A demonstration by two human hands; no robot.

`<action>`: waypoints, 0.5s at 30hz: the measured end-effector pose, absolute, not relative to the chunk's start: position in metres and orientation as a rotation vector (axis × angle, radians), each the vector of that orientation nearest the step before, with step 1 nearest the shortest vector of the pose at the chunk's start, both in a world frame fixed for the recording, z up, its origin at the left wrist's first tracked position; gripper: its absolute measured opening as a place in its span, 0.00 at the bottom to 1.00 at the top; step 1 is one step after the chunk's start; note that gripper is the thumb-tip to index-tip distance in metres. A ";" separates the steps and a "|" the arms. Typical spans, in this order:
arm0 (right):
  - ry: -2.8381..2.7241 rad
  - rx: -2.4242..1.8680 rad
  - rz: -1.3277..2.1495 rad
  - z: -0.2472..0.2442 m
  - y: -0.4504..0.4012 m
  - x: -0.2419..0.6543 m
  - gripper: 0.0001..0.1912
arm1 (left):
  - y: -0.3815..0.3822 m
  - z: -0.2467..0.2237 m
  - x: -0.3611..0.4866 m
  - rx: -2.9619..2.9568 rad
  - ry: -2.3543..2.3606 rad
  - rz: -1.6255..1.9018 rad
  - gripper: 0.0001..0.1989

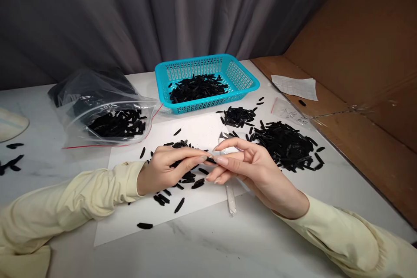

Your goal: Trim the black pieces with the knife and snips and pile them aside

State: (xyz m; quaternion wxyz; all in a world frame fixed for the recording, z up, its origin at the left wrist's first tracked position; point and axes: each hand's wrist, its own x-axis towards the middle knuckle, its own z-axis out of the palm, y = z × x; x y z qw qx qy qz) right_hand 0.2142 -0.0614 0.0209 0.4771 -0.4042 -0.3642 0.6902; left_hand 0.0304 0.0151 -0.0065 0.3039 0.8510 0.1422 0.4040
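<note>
A: So, where does this stand? Reading it as a clock with the hands in the middle and 12 pointing away from the person.

B: One small black piece [210, 160] is being worked, dead centre of the dial. The left hand [167, 167] pinches it between thumb and fingers, and the right hand [256, 167] has its thumb and a fingertip closed on the other end, index finger arched above. The fingertips hide most of it, so I can't tell what's been done to it.

A: And how much is left?

B: Loads, imo. There's a big heap [286, 145] around 2 to 3 o'clock, a smaller pile [239, 116] at 1, and a loose scatter [179, 205] from 7 to 10 on the white sheet [120, 217]. The clear zip bag [74, 132] at 10 has a bunch inside too.

A: What about the turquoise basket [195, 66] at 12?

B: Got a fair mound in it, with bare bottom showing on its 3 o'clock side. Whether those are finished ones, no idea; they look just like the rest from here. I'd call it mid-job, with plenty lying loose.
</note>
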 end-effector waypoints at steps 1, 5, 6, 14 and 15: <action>-0.883 -0.985 1.693 0.021 -0.062 0.214 0.07 | 0.015 -0.007 0.030 2.255 0.375 1.066 0.07; -0.875 -0.990 1.713 0.021 -0.062 0.214 0.07 | 0.016 -0.006 0.030 2.239 0.378 1.044 0.07; -0.876 -0.994 1.717 0.020 -0.062 0.214 0.07 | 0.016 -0.006 0.030 2.234 0.379 1.043 0.07; -0.886 -1.039 1.745 0.018 -0.059 0.216 0.08 | 0.015 -0.007 0.030 2.261 0.386 0.998 0.07; -0.892 -1.048 1.744 0.018 -0.058 0.216 0.08 | 0.015 -0.007 0.030 2.267 0.384 0.991 0.07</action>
